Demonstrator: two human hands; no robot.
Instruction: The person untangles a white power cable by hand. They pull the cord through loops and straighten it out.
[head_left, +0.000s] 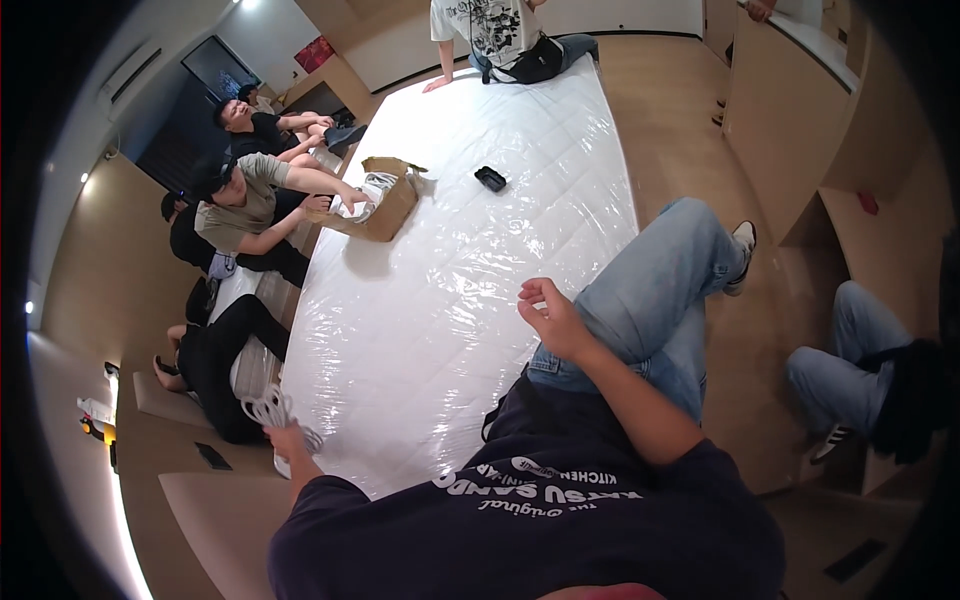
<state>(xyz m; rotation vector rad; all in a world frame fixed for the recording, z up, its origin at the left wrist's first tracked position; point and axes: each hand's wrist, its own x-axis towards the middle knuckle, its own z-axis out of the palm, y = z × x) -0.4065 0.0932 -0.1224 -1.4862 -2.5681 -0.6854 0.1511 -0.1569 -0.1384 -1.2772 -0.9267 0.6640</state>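
Note:
My left hand [286, 438] is closed around a coiled white cable [268, 407] by the near left edge of a plastic-wrapped white mattress [430, 300]. Loops of the cable stick out past the fingers on both sides. Over my jeans, my right hand [552, 320] is raised with its fingers loosely bent and apart, and I see nothing in it. An open cardboard box [398, 213] with white cables [378, 186] inside stands on the mattress's left side. A person in a khaki shirt reaches into it with one hand. A small black object, perhaps a case [490, 179], lies right of the box.
Several people sit along the left side, one in black [232, 365] bent over close to my left hand. Another person in a white T-shirt [495, 35] sits on the mattress's far end. Wooden cabinets [790, 110] line the right, where someone in jeans [850, 350] sits.

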